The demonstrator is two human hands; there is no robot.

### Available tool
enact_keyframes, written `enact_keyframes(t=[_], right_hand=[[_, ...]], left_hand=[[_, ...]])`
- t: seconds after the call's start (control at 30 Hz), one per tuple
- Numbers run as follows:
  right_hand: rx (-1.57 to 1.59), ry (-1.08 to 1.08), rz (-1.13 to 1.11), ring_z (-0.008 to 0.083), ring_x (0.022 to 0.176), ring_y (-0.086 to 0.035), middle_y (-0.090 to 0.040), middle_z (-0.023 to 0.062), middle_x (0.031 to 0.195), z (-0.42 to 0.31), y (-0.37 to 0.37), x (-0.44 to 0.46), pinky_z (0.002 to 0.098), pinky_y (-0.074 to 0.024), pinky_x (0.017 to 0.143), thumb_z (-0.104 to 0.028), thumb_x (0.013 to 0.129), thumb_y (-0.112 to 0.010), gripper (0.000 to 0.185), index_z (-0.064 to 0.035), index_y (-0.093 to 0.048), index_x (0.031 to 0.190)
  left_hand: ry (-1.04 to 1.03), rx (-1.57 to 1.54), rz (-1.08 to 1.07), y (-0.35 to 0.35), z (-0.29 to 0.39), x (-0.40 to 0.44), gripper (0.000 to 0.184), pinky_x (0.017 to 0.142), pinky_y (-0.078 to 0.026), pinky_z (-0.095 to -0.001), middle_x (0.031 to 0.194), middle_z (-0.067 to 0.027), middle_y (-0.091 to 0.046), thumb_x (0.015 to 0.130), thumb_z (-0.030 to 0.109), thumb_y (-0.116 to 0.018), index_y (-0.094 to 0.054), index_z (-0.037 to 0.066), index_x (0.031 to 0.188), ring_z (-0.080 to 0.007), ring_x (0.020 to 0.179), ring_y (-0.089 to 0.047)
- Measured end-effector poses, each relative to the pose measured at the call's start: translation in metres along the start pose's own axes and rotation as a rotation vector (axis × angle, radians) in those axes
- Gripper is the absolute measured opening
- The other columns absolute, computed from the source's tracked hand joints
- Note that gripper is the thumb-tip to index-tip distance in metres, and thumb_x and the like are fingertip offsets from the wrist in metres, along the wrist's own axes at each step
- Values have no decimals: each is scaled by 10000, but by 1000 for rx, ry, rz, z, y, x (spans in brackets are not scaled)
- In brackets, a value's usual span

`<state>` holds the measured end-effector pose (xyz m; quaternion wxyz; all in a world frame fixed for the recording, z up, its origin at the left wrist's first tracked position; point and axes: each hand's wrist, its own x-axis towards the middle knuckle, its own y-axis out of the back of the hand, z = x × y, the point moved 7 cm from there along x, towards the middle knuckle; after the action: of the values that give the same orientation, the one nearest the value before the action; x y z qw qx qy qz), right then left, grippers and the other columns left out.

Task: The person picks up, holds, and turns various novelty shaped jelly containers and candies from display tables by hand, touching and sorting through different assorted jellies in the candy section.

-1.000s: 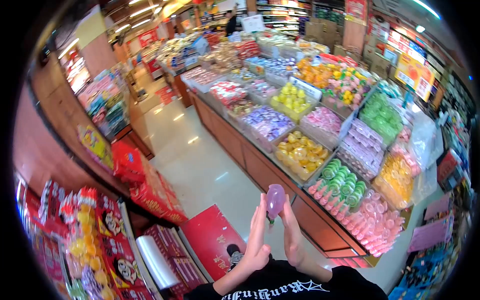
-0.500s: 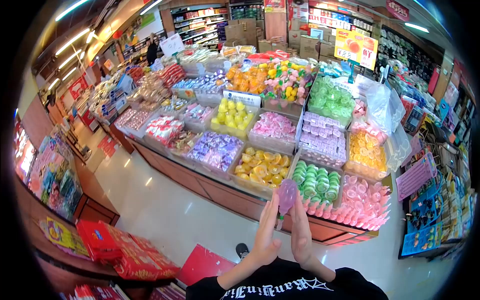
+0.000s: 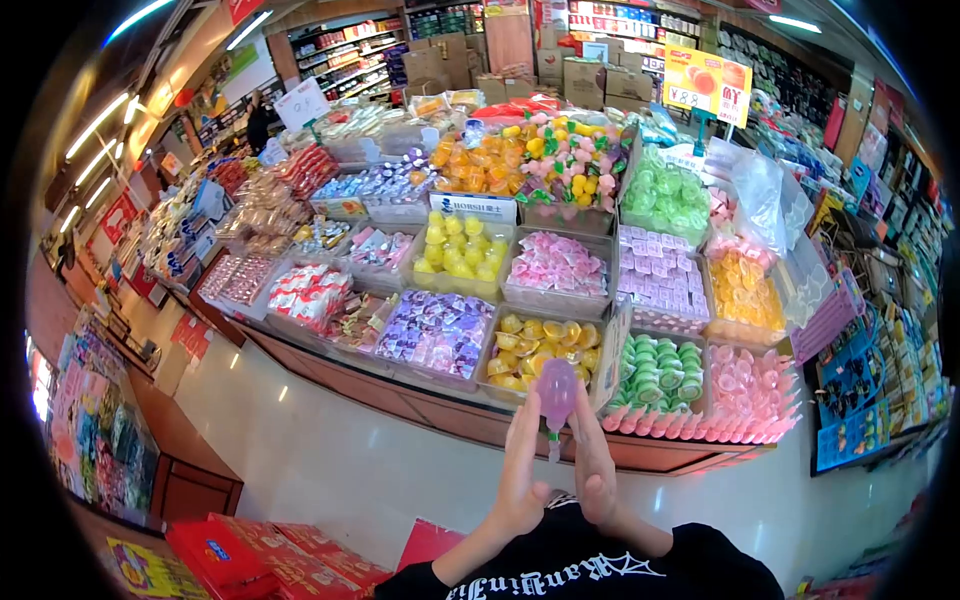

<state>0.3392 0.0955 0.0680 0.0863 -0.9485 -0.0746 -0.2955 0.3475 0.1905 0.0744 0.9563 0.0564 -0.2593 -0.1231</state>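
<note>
A translucent purple, balloon-shaped packet (image 3: pixel 557 390) stands upright between my two hands, its narrow neck with a green band pointing down. My left hand (image 3: pixel 518 462) presses its fingers flat against one side of the packet. On the other side, my right hand (image 3: pixel 596 460) does the same, fingers straight and together. The packet's rounded top rises above the fingertips. Just beyond it lies a bin of yellow jelly cups (image 3: pixel 535 345), with green-lidded cups (image 3: pixel 660 375) and pink packets (image 3: pixel 750 385) to the right.
A display counter (image 3: pixel 400 395) carries several bins of wrapped sweets, including purple-wrapped ones (image 3: pixel 435 330). Price signs (image 3: pixel 705 85) stand above the bins. Red boxes (image 3: pixel 270 560) are stacked at lower left. A blue rack (image 3: pixel 850 440) stands at right.
The view has shifted, so the counter bins sit slightly lower and farther right. Both hands still hold the purple packet, now more upright, slightly left and in front of the yellow cups.
</note>
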Motion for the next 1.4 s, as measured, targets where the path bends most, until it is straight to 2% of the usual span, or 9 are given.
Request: enact_keyframes(t=[0.33, 0.63, 0.8, 0.93, 1.0, 1.03, 1.1, 1.27, 1.4], right_hand=[[-5, -66, -68, 282, 1368, 3, -12, 214, 1467, 56, -10, 56, 377, 5, 1086, -629, 859, -276, 907, 80, -64, 1384], [15, -39, 31, 286, 1365, -62, -47, 200, 1468, 78, 32, 127, 380, -32, 1088, -627, 858, -299, 921, 59, 9, 1391], [31, -20, 28, 309, 1362, -52, -43, 231, 1459, 99, 55, 151, 403, -5, 1089, -616, 867, -280, 905, 62, 19, 1386], [-16, -26, 99, 317, 1359, -76, -63, 235, 1457, 110, 76, 162, 402, -7, 1089, -600, 872, -283, 886, 62, 2, 1388], [-15, -16, 136, 303, 1360, -90, -78, 214, 1462, 116, 89, 165, 384, -18, 1093, -529, 901, -294, 806, 50, -29, 1394], [-28, -15, 148, 303, 1360, -90, -78, 214, 1462, 119, 95, 168, 384, -18, 1093, -529, 901, -294, 806, 50, -29, 1394], [-104, -175, 232, 281, 1363, -83, -87, 200, 1465, 138, 108, 172, 356, -49, 1091, -433, 933, -278, 720, 65, -31, 1390], [-220, -183, 276, 246, 1365, -79, -95, 179, 1469, 164, 139, 196, 324, -55, 1091, -309, 952, -282, 610, 53, -67, 1394], [-141, -289, 278, 208, 1362, -89, -104, 152, 1472, 188, 164, 236, 304, -77, 1088, -245, 965, -292, 560, 41, -79, 1397]], left_hand=[[77, -100, 35, 32, -54, 46, 973, 1081, -101, -373, 1446, -217, -151, 817, 708, -224, -116, -78, 1380, -305, 1345, -151], [52, -296, -16, 23, -75, 134, 954, 1085, -92, -357, 1455, -197, -128, 830, 684, -272, -96, -70, 1386, -275, 1351, -130], [66, -334, -10, 20, -94, 173, 937, 1085, -99, -348, 1453, -182, -141, 838, 667, -301, -99, -64, 1388, -259, 1349, -139], [159, -358, -39, 14, -126, 197, 849, 1075, -157, -351, 1424, -173, -225, 870, 599, -326, -165, -63, 1377, -250, 1317, -228], [203, -384, -62, 6, -147, 208, 805, 1070, -186, -353, 1409, -169, -266, 887, 565, -338, -198, -62, 1372, -245, 1301, -273], [152, -470, -73, 3, -152, 215, 674, 1062, -215, -345, 1397, -161, -300, 910, 407, -415, -231, -53, 1367, -240, 1278, -317], [250, -527, -147, -7, -161, 231, 648, 1062, -213, -343, 1403, -150, -297, 899, 349, -448, -236, -42, 1370, -232, 1281, -314], [553, -647, -264, -24, -210, 277, 573, 1034, -250, -290, 1373, -126, -346, 867, 126, -503, -268, -15, 1370, -196, 1260, -332], [577, -568, -390, -30, -243, 332, 600, 1020, -264, -283, 1374, -106, -361, 850, 201, -545, -303, 0, 1361, -178, 1258, -329]])
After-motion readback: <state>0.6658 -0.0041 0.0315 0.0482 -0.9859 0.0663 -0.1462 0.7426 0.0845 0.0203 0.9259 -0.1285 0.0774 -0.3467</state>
